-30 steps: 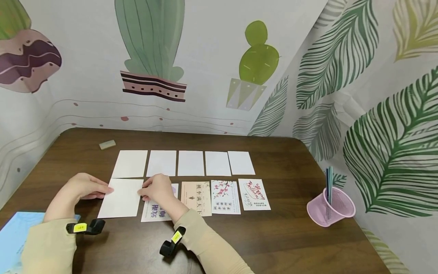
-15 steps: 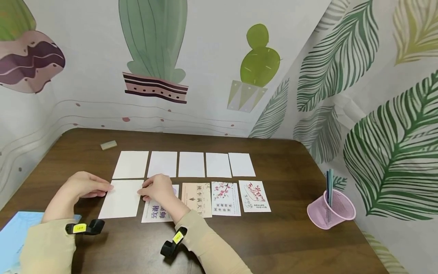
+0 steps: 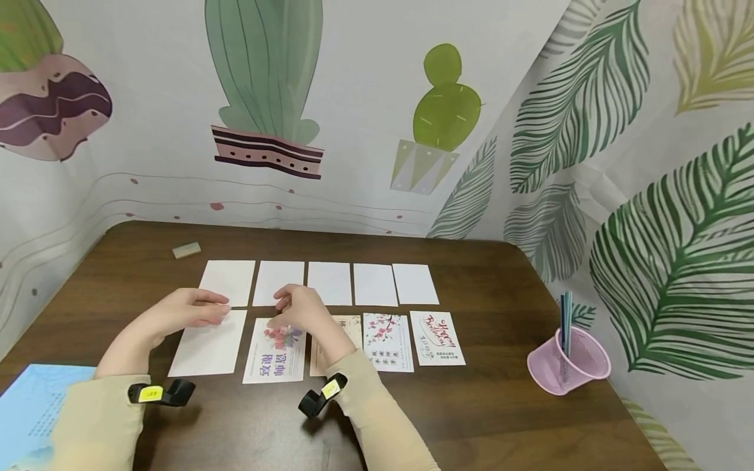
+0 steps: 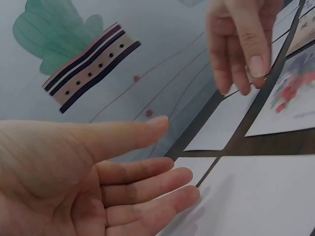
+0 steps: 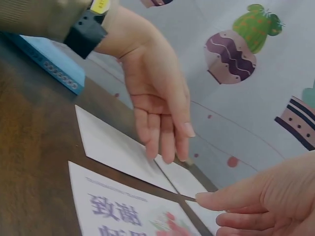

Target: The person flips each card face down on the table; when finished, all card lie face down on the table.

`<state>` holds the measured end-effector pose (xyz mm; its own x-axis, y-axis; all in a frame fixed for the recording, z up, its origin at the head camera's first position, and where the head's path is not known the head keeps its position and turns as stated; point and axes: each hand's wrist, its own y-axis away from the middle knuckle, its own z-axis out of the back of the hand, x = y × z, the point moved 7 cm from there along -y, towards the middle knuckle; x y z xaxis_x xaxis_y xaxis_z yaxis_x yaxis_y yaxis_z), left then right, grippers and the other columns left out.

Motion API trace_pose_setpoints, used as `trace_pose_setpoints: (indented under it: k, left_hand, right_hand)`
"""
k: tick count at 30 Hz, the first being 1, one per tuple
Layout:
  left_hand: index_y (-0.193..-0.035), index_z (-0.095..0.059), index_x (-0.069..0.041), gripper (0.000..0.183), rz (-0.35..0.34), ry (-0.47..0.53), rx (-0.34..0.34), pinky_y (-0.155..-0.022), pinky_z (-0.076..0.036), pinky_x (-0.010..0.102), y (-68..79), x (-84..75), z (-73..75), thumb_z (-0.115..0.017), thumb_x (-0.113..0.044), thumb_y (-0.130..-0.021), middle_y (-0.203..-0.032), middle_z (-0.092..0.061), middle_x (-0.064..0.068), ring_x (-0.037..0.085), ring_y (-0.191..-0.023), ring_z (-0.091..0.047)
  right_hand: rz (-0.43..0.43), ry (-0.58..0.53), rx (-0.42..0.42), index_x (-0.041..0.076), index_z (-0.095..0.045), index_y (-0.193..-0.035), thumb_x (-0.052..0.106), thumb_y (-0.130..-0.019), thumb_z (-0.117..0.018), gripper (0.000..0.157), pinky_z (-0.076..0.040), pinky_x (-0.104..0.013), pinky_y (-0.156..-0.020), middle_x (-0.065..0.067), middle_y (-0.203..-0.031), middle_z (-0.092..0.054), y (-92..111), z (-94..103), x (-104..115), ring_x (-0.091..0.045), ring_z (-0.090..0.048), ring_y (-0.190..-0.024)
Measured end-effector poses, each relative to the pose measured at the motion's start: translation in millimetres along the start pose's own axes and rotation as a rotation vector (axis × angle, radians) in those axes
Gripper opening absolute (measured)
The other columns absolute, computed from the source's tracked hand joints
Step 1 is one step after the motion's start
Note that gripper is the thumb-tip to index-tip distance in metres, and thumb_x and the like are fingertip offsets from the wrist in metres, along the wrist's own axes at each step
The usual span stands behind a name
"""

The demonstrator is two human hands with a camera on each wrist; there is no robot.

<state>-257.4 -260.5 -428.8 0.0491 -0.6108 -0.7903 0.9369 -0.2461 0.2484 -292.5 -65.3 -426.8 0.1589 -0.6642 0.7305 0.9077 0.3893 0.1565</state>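
Two rows of cards lie on the brown table. My left hand (image 3: pixel 188 311) hovers where a blank front-row card (image 3: pixel 206 350) meets the blank back-row card (image 3: pixel 232 278); its fingers are loosely extended, holding nothing in the left wrist view. Over the top of a flowered card with purple characters (image 3: pixel 273 360) is my right hand (image 3: pixel 303 309). In the right wrist view the thumb and fingers of that hand (image 5: pixel 266 196) are apart, with nothing between them. The right hand partly covers a beige card (image 3: pixel 351 325). Further right lie a plum-blossom card (image 3: pixel 389 347) and a birthday card (image 3: pixel 438 337).
A pink mesh pen cup (image 3: pixel 568 369) with pens stands at the table's right. A small pale block (image 3: pixel 186 250) lies at the back left. A blue book (image 3: pixel 50 399) is at the front left, partly under the left sleeve. A patterned curtain (image 3: pixel 365 98) hangs behind.
Both hands have left the edges of the blank front-left card and moved up and to the right. The flowered card beside it is now uncovered. The cards stay in place.
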Motion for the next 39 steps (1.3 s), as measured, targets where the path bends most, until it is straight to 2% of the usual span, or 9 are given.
trace_pose_setpoints:
  k: [8,11,18,24,29,33,39]
  left_hand:
    - [-0.133,-0.048,0.015,0.057,-0.060,0.092,0.046,-0.092,-0.056,0.040,-8.2,-16.9,-17.4,-0.058,-0.029,-0.099,-0.126,-0.061,0.029,0.030,-0.108,-0.067]
    - [-0.134,-0.047,0.015,0.057,-0.068,0.109,0.070,-0.096,-0.054,0.043,-9.2,-23.3,-23.3,-0.057,-0.029,-0.099,-0.129,-0.059,0.029,0.034,-0.112,-0.065]
    - [-0.137,-0.048,0.009,0.060,-0.055,0.048,0.106,-0.101,-0.047,0.055,-9.8,-35.9,-38.6,-0.057,-0.037,-0.098,-0.135,-0.056,0.027,0.039,-0.123,-0.056]
    - [-0.138,-0.045,0.009,0.063,-0.063,0.003,0.150,-0.102,-0.044,0.058,-9.5,-41.5,-47.5,-0.057,-0.038,-0.097,-0.138,-0.052,0.028,0.043,-0.127,-0.050]
    - [-0.136,-0.048,0.007,0.060,-0.088,-0.053,0.201,-0.099,-0.046,0.057,-6.1,-46.5,-52.2,-0.059,-0.037,-0.097,-0.137,-0.052,0.029,0.041,-0.124,-0.052]
    - [-0.135,-0.050,0.006,0.055,-0.097,-0.067,0.194,-0.096,-0.048,0.056,-6.9,-45.8,-53.4,-0.059,-0.034,-0.097,-0.134,-0.055,0.027,0.039,-0.121,-0.054]
    - [-0.136,-0.047,0.009,0.059,-0.027,-0.014,0.129,-0.097,-0.047,0.055,-12.9,-38.8,-54.5,-0.055,-0.036,-0.099,-0.136,-0.051,0.029,0.042,-0.123,-0.051]
  right_hand:
    - [0.016,0.146,0.069,0.012,-0.064,-0.122,0.014,-0.068,-0.090,0.060,-0.049,-0.017,-0.079,0.004,-0.100,-0.066,8,8.3,-5,-0.008,-0.058,-0.090]
    - [0.016,0.201,0.094,0.013,-0.063,-0.123,0.016,-0.067,-0.091,0.062,-0.049,-0.019,-0.082,0.002,-0.105,-0.066,9,7.9,-7,-0.009,-0.058,-0.093]
    - [0.044,0.296,0.107,0.011,-0.064,-0.121,0.017,-0.065,-0.092,0.063,-0.049,-0.020,-0.086,-0.001,-0.108,-0.065,11,7.7,-10,-0.011,-0.057,-0.095]
    - [0.029,0.392,0.123,0.014,-0.064,-0.120,0.020,-0.062,-0.094,0.066,-0.048,-0.019,-0.088,0.001,-0.108,-0.063,12,4.0,-12,-0.012,-0.055,-0.099]
    - [0.029,0.401,0.131,0.013,-0.065,-0.117,0.020,-0.061,-0.095,0.063,-0.048,-0.018,-0.084,0.002,-0.102,-0.061,10,2.2,-13,-0.010,-0.053,-0.092]
    - [0.041,0.406,0.139,0.013,-0.065,-0.116,0.020,-0.061,-0.095,0.063,-0.047,-0.018,-0.081,0.002,-0.100,-0.060,8,1.0,-14,-0.009,-0.052,-0.089]
    - [0.061,0.411,0.149,0.015,-0.065,-0.116,0.021,-0.061,-0.095,0.063,-0.047,-0.018,-0.083,0.002,-0.104,-0.060,8,-1.0,-14,-0.010,-0.052,-0.092]
